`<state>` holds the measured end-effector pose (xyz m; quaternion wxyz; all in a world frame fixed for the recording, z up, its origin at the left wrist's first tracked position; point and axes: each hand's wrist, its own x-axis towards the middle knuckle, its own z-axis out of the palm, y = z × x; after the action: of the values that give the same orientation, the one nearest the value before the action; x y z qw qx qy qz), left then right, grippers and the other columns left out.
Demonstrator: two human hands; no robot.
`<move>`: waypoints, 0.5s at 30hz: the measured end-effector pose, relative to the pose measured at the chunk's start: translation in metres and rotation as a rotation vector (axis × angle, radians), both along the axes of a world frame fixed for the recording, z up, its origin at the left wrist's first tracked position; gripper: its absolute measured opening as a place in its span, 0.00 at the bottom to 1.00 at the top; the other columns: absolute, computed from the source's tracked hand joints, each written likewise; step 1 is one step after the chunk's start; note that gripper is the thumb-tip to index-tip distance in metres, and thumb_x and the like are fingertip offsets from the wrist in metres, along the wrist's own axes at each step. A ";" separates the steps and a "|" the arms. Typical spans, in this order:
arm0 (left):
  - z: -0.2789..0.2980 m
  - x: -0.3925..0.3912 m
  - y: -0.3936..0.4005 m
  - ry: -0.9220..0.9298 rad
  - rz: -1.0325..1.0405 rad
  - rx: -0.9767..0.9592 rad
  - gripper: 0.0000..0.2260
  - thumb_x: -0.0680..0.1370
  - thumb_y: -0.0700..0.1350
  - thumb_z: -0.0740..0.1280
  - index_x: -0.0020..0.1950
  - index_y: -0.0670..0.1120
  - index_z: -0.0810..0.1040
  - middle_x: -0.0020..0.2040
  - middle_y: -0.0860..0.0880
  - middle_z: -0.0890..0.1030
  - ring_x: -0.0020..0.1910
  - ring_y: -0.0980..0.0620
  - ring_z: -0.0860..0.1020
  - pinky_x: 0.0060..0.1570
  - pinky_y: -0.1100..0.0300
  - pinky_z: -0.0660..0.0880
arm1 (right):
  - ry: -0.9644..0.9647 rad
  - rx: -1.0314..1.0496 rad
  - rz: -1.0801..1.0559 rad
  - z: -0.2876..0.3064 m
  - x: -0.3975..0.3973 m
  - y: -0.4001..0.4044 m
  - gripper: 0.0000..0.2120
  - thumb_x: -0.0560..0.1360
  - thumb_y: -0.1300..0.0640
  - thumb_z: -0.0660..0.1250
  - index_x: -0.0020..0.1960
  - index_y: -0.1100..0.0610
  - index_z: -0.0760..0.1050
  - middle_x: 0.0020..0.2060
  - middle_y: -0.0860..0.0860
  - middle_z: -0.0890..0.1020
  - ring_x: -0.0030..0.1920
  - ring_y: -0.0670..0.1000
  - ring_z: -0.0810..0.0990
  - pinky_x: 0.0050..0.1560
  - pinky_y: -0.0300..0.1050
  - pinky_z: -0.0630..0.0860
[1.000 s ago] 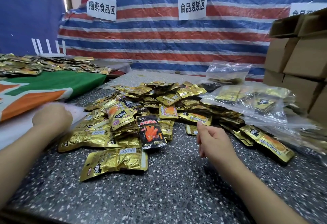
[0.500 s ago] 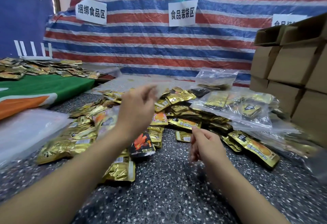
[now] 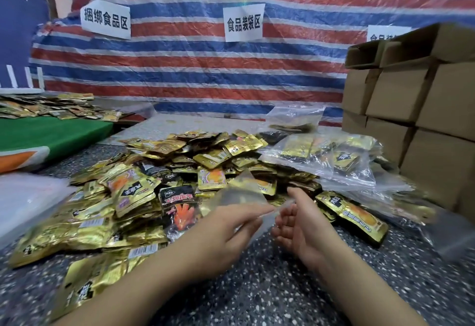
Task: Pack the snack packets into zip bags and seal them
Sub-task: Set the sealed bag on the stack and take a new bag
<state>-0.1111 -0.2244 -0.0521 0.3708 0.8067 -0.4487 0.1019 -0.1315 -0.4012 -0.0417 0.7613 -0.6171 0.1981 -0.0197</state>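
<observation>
I see both hands meeting over the speckled stone table [image 3: 270, 297], working one thin, clear zip bag [image 3: 240, 193] that stands up between them, limp and glossy. My left hand [image 3: 226, 228] pinches the bag's lower edge between thumb and forefinger. My right hand [image 3: 298, 220] faces it with fingers curled at the same edge; I cannot tell whether they truly grip the film, which is nearly invisible there. Behind the bag lies a heap of snack packets [image 3: 164, 168], flat crinkled foil pouches, mostly gold, too many and too overlapped for me to count. One black packet [image 3: 180, 204] with an orange picture lies just left of my left hand. To the right sit filled bags [image 3: 331, 156] of soft plastic, their number unclear. A stack of brown cardboard boxes [image 3: 411, 109] is cut off at the right edge. Three white paper signs hang on the striped tarp [image 3: 195, 68]; the third is half hidden.
</observation>
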 end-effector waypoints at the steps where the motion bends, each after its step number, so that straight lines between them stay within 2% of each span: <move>1: 0.000 0.000 0.000 0.005 -0.002 0.024 0.16 0.84 0.51 0.58 0.72 0.57 0.72 0.58 0.83 0.67 0.64 0.77 0.66 0.61 0.80 0.61 | 0.006 -0.009 0.004 0.000 0.001 -0.001 0.17 0.80 0.47 0.60 0.41 0.59 0.72 0.28 0.52 0.74 0.25 0.51 0.73 0.23 0.39 0.70; 3: 0.000 -0.001 -0.001 0.018 0.006 0.058 0.19 0.83 0.57 0.55 0.73 0.58 0.70 0.60 0.82 0.65 0.66 0.77 0.64 0.64 0.79 0.60 | -0.008 0.002 0.007 0.000 0.001 -0.003 0.11 0.79 0.55 0.60 0.42 0.60 0.72 0.27 0.52 0.74 0.23 0.50 0.73 0.22 0.40 0.69; 5: -0.001 -0.001 0.000 0.055 0.024 0.100 0.26 0.79 0.67 0.50 0.75 0.61 0.65 0.64 0.79 0.64 0.68 0.76 0.62 0.66 0.77 0.58 | -0.039 0.036 0.014 0.001 0.002 -0.004 0.08 0.80 0.58 0.59 0.44 0.61 0.72 0.27 0.53 0.74 0.23 0.49 0.73 0.21 0.39 0.69; 7: -0.003 0.000 0.001 0.103 0.054 0.125 0.32 0.76 0.72 0.46 0.75 0.61 0.64 0.70 0.71 0.66 0.69 0.73 0.62 0.69 0.68 0.60 | -0.065 0.080 0.034 0.002 0.001 -0.004 0.08 0.80 0.59 0.59 0.49 0.64 0.73 0.29 0.54 0.74 0.23 0.48 0.74 0.21 0.39 0.71; 9: -0.002 -0.001 0.000 0.121 0.102 0.095 0.32 0.76 0.71 0.45 0.74 0.59 0.67 0.70 0.65 0.71 0.66 0.71 0.66 0.66 0.67 0.63 | -0.098 0.113 0.012 0.006 -0.001 -0.006 0.09 0.81 0.59 0.60 0.52 0.65 0.73 0.30 0.54 0.76 0.24 0.47 0.75 0.22 0.38 0.72; 12: 0.002 -0.002 -0.001 0.110 0.171 -0.015 0.30 0.79 0.66 0.44 0.67 0.52 0.76 0.59 0.60 0.77 0.56 0.75 0.69 0.54 0.78 0.64 | -0.254 0.127 -0.184 0.017 -0.006 -0.015 0.09 0.83 0.58 0.59 0.48 0.62 0.73 0.31 0.53 0.77 0.26 0.46 0.77 0.24 0.38 0.73; 14: 0.003 -0.001 0.000 0.106 0.215 -0.011 0.28 0.79 0.64 0.45 0.61 0.51 0.77 0.55 0.58 0.78 0.53 0.70 0.71 0.51 0.73 0.67 | -0.451 -0.063 -0.418 0.023 -0.012 -0.020 0.10 0.83 0.56 0.59 0.45 0.57 0.72 0.35 0.51 0.77 0.31 0.45 0.78 0.30 0.40 0.74; 15: 0.002 0.000 0.001 0.103 0.227 -0.009 0.25 0.80 0.63 0.46 0.56 0.51 0.77 0.52 0.58 0.79 0.51 0.67 0.72 0.49 0.67 0.69 | -0.585 -0.278 -0.564 0.025 -0.014 -0.022 0.11 0.83 0.54 0.59 0.43 0.55 0.72 0.36 0.49 0.77 0.33 0.43 0.77 0.33 0.38 0.72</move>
<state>-0.1115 -0.2238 -0.0502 0.3829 0.8548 -0.3346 0.1035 -0.1459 -0.4232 -0.0170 0.6599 -0.6038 0.1305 -0.4277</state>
